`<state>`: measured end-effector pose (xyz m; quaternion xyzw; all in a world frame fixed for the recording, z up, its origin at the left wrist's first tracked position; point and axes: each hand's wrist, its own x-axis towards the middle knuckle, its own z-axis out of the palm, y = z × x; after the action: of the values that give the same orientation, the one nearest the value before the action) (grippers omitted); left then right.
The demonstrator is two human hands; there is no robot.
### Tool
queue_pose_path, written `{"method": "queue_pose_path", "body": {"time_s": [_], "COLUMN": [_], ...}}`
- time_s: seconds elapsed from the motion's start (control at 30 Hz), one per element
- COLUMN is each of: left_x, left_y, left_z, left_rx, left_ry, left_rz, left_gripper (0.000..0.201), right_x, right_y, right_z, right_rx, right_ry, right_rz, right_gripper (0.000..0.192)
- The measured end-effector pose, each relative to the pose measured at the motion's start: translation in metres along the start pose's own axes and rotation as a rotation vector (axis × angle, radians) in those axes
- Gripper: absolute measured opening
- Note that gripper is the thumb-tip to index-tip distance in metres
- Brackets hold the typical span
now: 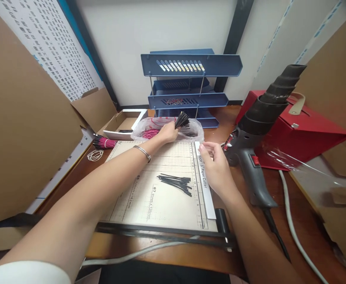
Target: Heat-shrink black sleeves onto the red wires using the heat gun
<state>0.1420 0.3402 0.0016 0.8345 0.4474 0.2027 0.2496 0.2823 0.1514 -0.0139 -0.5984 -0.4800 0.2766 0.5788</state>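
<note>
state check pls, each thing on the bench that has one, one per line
Left hand: shut on a bundle of black wires, over the plastic bag.
Right hand: fingers curled, empty as far as visible, by the paper cutter.
Cut wires: loose on the cutter.
Heat gun: lying down.
Red box: closed.

The middle of the paper cutter (149,197) board lies open, save for a small heap of black sticks (175,183) near its right rule. On the right the heat gun (258,138) stands close — with the red box (294,130) behind it. Far off, the plastic bag (167,130) and blue tray rack (187,90) block the way; cardboard (22,130) walls the left.
</note>
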Motion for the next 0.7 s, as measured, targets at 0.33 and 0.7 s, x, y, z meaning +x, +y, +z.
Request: {"method": "queue_pose_path", "body": {"time_s": [0.33,0.7], "left_x": [0.006,0.028], "left_y": [-0.022,-0.024], "left_z": [-0.010,0.009], "left_rx": [-0.022,0.164], "left_ry": [-0.232,-0.161], "left_rz": [0.226,0.089], "left_gripper": [0.028,0.038], "right_x": [-0.002,-0.003], "right_y": [-0.005,-0.005], "right_z": [-0.002,0.000], "right_rx": [-0.050,-0.060], "right_ry": [-0.019,-0.027], "right_rz": [0.032,0.038], "right_gripper": [0.054,0.054]}}
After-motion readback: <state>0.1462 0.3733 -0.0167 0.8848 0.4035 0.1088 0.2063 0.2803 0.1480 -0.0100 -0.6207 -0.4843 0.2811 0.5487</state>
